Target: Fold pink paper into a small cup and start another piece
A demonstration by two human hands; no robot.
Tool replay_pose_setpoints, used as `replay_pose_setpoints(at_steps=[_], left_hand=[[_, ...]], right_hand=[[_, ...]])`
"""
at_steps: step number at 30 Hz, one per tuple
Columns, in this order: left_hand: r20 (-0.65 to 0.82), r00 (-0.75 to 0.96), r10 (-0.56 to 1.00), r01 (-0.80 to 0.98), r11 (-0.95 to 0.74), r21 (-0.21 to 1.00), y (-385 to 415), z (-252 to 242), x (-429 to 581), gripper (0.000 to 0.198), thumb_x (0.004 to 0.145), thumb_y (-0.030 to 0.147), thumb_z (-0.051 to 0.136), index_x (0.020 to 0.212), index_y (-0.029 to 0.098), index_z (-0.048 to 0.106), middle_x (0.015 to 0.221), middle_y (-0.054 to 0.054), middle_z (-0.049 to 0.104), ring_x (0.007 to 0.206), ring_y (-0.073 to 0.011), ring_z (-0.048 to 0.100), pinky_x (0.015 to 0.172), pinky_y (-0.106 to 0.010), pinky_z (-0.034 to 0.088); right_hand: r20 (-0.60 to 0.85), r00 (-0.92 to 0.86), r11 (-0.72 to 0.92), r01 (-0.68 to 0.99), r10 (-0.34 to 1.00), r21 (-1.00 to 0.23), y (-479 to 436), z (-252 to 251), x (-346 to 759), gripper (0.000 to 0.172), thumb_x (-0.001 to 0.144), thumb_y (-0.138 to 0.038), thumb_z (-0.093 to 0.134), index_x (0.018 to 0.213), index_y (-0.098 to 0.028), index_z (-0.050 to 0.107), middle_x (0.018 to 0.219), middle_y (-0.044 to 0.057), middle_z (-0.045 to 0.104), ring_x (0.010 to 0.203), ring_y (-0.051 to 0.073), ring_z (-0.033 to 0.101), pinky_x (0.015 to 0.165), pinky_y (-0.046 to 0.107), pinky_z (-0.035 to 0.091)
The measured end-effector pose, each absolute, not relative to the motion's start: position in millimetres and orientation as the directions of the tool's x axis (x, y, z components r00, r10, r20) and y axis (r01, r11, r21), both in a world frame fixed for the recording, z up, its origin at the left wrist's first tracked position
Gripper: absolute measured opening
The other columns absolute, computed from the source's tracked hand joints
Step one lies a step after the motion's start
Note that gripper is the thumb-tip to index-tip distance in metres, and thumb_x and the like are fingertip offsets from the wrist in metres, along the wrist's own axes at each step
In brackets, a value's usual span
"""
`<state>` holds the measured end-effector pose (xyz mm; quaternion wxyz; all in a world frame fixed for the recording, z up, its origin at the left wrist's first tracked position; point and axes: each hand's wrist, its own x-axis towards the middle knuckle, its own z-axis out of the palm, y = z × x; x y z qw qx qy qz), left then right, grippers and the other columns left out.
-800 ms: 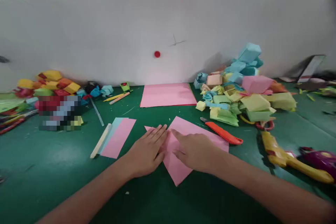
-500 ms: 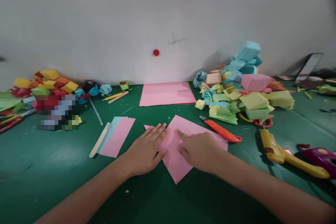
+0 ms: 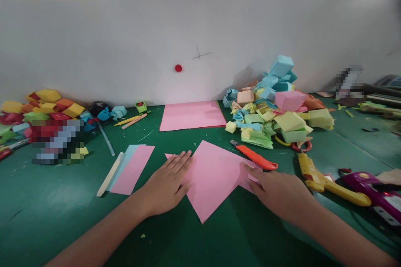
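In front of me a folded sheet of pink paper (image 3: pixel 213 175) lies on the green table, one point towards me and smaller corners sticking out left and right. My left hand (image 3: pixel 169 183) lies flat and open on its left side, holding it down. Over the right corner rests my right hand (image 3: pixel 278 190), its index finger and thumb apart and touching the paper; its other fingers are mostly hidden. An orange box cutter (image 3: pixel 257 156) lies just beyond that corner.
Pink and blue paper strips (image 3: pixel 134 171) and a cream stick (image 3: pixel 110 174) lie left. Pink sheets (image 3: pixel 192 115) sit against the white partition (image 3: pixel 125 41). Folded paper pieces are heaped at right (image 3: pixel 290 123) and left (image 3: pixel 46 106). A yellow glue gun (image 3: pixel 332 183) lies right.
My right hand has slid from the middle of the pink paper out to its right corner. The left hand stays on the left side. The view has shifted slightly.
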<state>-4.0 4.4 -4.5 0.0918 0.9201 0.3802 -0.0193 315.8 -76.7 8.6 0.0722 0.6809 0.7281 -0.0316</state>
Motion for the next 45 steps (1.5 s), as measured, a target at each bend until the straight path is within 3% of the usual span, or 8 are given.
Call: replay_pose_setpoints(at_steps=[8,14,16,20,24,31,40,45], left_hand=[[-0.118,0.694,0.710,0.719,-0.676,0.160,3,-2,-4,0.067,0.105,0.053,0.025,0.162,0.022,0.008,0.167,-0.005,0.006,0.154,-0.0283,0.013,0.126,-0.048,0.019],[-0.063,0.725,0.685,0.685,-0.710,0.163,4,-1,-6,0.065,0.106,0.050,0.029,0.162,0.024,0.009,0.167,-0.005,0.010,0.154,-0.0281,0.017,0.125,-0.047,0.022],[-0.075,0.730,0.679,0.680,-0.711,0.182,4,2,-9,0.065,0.105,0.049,0.031,0.162,0.024,0.012,0.167,-0.005,0.011,0.153,-0.0287,0.018,0.125,-0.048,0.021],[-0.095,0.752,0.652,0.654,-0.721,0.230,5,11,-19,0.067,0.102,0.042,0.043,0.162,0.025,0.016,0.167,-0.004,0.013,0.153,-0.0294,0.018,0.125,-0.049,0.022],[-0.112,0.762,0.638,0.642,-0.721,0.260,4,18,-25,0.072,0.096,0.032,0.052,0.161,0.028,0.021,0.167,-0.002,0.015,0.153,-0.0302,0.016,0.125,-0.051,0.024],[-0.116,0.757,0.643,0.645,-0.708,0.287,5,20,-23,0.069,0.096,0.034,0.053,0.159,0.030,0.026,0.167,-0.003,0.016,0.153,-0.0325,0.016,0.123,-0.055,0.024],[-0.148,0.747,0.649,0.660,-0.695,0.284,5,19,-25,0.067,0.099,0.039,0.049,0.160,0.034,0.020,0.168,0.000,0.013,0.154,-0.0318,0.012,0.124,-0.055,0.022],[-0.138,0.747,0.650,0.658,-0.694,0.292,5,17,-25,0.067,0.099,0.039,0.049,0.160,0.032,0.022,0.168,-0.002,0.014,0.153,-0.0330,0.015,0.123,-0.056,0.022]], right_hand=[[-0.185,0.037,-0.031,0.999,0.982,0.032,-91,4,327,0.053,0.100,-0.035,0.038,0.152,-0.028,0.043,0.091,0.010,0.078,0.079,0.037,0.074,0.058,0.042,0.049],[-0.089,0.048,-0.046,0.999,0.995,0.024,-77,23,323,0.042,0.099,-0.040,0.043,0.134,-0.029,0.063,0.091,0.011,0.079,0.080,0.034,0.074,0.059,0.038,0.047],[-0.069,0.008,-0.008,1.000,0.998,-0.002,-66,32,322,0.042,0.100,-0.042,0.041,0.133,-0.032,0.064,0.091,0.008,0.079,0.080,0.032,0.074,0.059,0.035,0.046],[-0.118,-0.176,0.167,0.983,0.977,-0.077,-44,39,321,0.041,0.098,-0.030,0.042,0.131,-0.039,0.065,0.110,0.003,0.078,0.093,0.027,0.073,0.068,0.033,0.048],[-0.114,-0.210,0.197,0.973,0.971,-0.118,-34,33,321,0.039,0.096,-0.026,0.043,0.117,-0.035,0.074,0.110,0.002,0.078,0.097,0.026,0.073,0.071,0.032,0.049],[-0.021,-0.117,0.115,0.992,0.993,-0.047,-32,21,326,0.039,0.095,-0.029,0.046,0.126,-0.035,0.069,0.111,0.002,0.078,0.094,0.026,0.072,0.066,0.030,0.046],[-0.016,-0.154,0.154,0.988,0.988,-0.006,-21,13,322,0.036,0.102,-0.032,0.039,0.110,-0.030,0.073,0.105,0.004,0.077,0.094,0.023,0.071,0.066,0.028,0.043],[-0.034,-0.221,0.221,0.975,0.975,0.014,-17,14,319,0.030,0.099,-0.027,0.043,0.100,-0.020,0.072,0.089,0.009,0.076,0.080,0.024,0.071,0.062,0.029,0.041]])
